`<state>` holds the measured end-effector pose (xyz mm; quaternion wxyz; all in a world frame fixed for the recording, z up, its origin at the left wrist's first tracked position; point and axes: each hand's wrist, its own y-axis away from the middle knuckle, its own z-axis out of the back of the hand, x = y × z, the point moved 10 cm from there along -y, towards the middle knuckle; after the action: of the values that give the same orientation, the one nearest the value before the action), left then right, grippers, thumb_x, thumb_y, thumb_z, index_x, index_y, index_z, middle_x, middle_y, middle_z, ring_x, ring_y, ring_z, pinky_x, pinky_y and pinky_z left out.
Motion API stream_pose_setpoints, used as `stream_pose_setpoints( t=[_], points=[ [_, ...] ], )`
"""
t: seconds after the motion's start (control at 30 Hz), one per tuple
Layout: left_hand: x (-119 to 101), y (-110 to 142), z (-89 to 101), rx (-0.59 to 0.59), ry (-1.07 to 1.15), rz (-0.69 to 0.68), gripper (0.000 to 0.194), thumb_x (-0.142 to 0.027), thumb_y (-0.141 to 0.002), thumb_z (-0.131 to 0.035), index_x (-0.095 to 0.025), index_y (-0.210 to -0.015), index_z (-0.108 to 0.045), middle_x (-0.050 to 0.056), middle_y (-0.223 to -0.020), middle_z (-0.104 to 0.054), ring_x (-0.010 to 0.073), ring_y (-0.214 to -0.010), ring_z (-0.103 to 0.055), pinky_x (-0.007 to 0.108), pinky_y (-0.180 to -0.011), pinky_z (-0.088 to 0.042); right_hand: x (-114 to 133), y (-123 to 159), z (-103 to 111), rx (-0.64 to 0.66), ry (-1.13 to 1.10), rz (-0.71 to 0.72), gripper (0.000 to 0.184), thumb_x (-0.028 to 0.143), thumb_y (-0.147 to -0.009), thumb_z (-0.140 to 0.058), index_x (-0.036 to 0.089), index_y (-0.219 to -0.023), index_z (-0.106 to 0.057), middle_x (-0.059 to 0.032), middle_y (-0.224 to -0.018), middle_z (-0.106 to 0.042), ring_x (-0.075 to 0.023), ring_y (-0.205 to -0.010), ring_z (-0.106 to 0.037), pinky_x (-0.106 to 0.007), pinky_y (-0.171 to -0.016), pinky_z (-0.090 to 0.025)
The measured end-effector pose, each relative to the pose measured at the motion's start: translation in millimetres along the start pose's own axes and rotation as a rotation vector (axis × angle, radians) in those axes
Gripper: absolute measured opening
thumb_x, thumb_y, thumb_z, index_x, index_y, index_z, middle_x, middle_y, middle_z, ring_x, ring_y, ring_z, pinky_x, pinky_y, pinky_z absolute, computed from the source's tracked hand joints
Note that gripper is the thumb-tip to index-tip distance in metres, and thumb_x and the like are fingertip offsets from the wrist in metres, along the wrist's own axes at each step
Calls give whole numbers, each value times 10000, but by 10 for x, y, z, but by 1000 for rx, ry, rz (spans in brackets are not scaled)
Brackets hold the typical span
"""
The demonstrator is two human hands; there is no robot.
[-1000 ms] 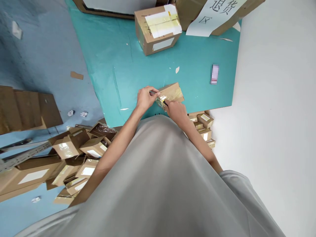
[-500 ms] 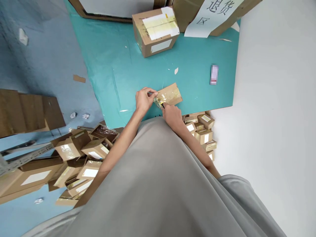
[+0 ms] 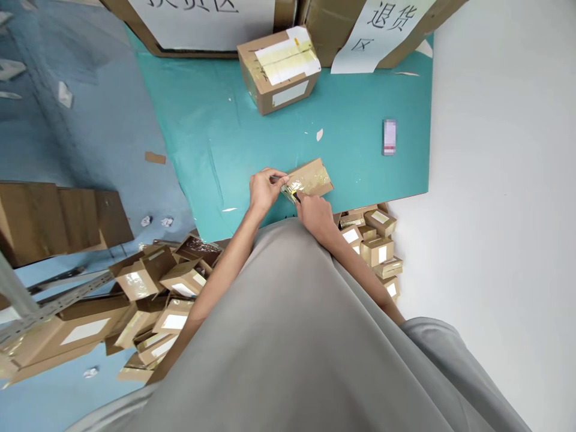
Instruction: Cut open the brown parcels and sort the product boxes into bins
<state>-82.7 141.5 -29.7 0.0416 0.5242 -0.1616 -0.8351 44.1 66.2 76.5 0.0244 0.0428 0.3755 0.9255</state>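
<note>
A small cardboard box (image 3: 312,178), with shiny clear tape along its top, lies at an angle on the teal-covered table (image 3: 360,168) in front of me. My left hand (image 3: 265,189) is closed at the box's left end, thumb and fingers pinching its edge or the loose tape there. Wrapped round a small yellow-and-black utility knife (image 3: 295,195), my right hand (image 3: 315,211) sits at the near side of the same box. The knife's tip is against or very near the taped left end; the blade itself is too small to make out.
Farther back stands a taped, labelled carton (image 3: 279,72), before large boxes bearing paper signs (image 3: 382,33). A phone-like object (image 3: 389,137), blurred out, lies at the right. Cardboard boxes (image 3: 175,315) are heaped on the floor left, with more boxes (image 3: 375,249) under the table's right side.
The whole view has shifted slightly, bringing more of the back signs into sight. Both hands keep their grips at the box's left end, with only slight movement.
</note>
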Motion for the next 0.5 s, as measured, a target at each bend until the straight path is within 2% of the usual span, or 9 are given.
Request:
stream_pose_setpoints(
  t=[0.27, 0.5],
  points=[
    [-77, 67, 24, 1, -45, -8, 130, -316, -941, -757, -251, -947, -870, 54, -999, -832, 234, -889, -745, 367, -897, -588, 98, -138, -47, 3, 29, -8, 437, 140, -1164, -356, 133, -1410, -718, -215, -1325, -807, -303, -1240, -781, -379, -1019, -602],
    [-118, 115, 4, 8, -66, -11, 132, -292, -963, -737, -249, -945, -860, 50, -987, -819, 230, -870, -726, 370, -891, -567, 100, -35, -50, 34, 22, -56, 437, 114, -1154, -380, 136, -1395, -744, -227, -1334, -798, -306, -1261, -786, -392, -1034, -620]
  ],
)
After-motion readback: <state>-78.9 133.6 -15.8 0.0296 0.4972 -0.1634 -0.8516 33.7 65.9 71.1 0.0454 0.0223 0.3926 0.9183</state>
